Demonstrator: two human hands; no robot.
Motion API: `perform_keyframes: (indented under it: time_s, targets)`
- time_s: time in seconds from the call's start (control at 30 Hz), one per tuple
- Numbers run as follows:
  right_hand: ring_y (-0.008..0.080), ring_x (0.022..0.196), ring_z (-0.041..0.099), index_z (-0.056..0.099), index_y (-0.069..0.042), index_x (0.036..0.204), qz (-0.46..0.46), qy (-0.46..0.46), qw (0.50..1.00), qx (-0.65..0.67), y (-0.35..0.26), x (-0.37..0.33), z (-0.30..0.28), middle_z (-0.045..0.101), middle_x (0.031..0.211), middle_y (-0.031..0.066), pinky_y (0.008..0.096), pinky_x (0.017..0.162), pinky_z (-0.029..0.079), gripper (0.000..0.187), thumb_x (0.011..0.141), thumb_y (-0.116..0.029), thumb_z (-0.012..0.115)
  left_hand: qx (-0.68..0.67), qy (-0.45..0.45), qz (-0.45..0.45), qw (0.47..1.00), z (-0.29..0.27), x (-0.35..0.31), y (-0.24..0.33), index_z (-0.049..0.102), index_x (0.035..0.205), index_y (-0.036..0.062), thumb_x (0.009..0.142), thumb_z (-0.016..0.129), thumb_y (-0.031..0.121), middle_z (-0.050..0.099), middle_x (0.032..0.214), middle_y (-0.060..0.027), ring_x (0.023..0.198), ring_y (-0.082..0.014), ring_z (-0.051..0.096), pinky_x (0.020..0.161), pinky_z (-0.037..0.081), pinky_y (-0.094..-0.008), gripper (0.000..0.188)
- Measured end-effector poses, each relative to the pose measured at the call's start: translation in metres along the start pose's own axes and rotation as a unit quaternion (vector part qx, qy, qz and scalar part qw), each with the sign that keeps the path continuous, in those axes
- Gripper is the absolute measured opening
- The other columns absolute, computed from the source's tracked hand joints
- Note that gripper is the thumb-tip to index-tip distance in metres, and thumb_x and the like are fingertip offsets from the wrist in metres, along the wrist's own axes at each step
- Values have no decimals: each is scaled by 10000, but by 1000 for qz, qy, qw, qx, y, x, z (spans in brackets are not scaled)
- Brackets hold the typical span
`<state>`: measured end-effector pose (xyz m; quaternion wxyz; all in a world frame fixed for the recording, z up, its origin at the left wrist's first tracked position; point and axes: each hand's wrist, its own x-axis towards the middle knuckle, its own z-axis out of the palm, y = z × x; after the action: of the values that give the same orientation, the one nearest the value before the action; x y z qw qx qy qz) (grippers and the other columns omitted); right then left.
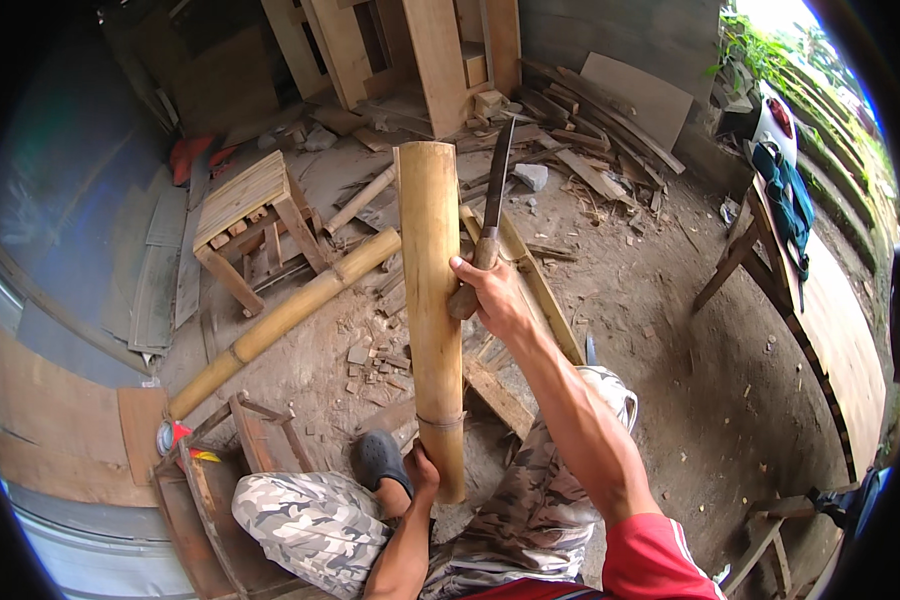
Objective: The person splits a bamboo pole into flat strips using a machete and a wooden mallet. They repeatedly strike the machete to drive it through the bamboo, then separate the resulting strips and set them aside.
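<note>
A thick yellow bamboo section [431,280] stands nearly upright in front of me, with a node ring close to its lower end. My left hand [423,472] grips it low on its left side; most of the fingers are hidden behind it. In my right hand [494,292] is a machete [497,185], held by its wooden handle with the dark blade pointing up and away. The right thumb lies at the bamboo's right edge. Beyond the right hand, a split bamboo piece [542,295] lies on the ground.
A long bamboo pole [290,318] lies to the left, beside a slatted wooden stool [255,215]. Scrap boards [610,135] are piled at the back. Wood chips [365,355] litter the dirt floor. A wooden table [835,330] stands right, a wooden frame [210,500] near left.
</note>
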<state>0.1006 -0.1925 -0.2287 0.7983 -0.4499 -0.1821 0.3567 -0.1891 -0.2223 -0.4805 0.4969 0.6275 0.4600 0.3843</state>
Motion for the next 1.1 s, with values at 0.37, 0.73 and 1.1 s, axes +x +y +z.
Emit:
perform_keyframes:
  time_s: [0.37, 0.73, 1.1]
  targets:
    - [111, 780, 544, 510, -96, 940, 26, 29, 991, 128, -23, -35, 9, 545, 876, 2, 303, 688, 452, 276, 858, -129, 772, -97, 18, -94, 991, 16, 47, 11, 657, 886, 2, 1008, 477, 512, 671, 866, -74, 832, -171, 595, 788, 446, -294, 554]
    - [119, 776, 568, 541, -77, 963, 27, -33, 994, 101, -29, -62, 26, 569, 872, 13, 295, 716, 487, 231, 873, -94, 753, -225, -200, 66, 951, 24, 144, 323, 512, 1327, -15, 1007, 286, 656, 620, 1223, -137, 1119, -214, 597, 1035, 403, -378, 777]
    - [134, 865, 614, 574, -56, 1037, 86, -131, 982, 104, -18, -65, 36, 618, 951, 29, 328, 782, 525, 219, 905, -135, 730, -261, -177, 69, 946, 28, 148, 325, 498, 1295, -28, 1008, 207, 660, 640, 1155, -179, 1002, -244, 670, 894, 553, -385, 800]
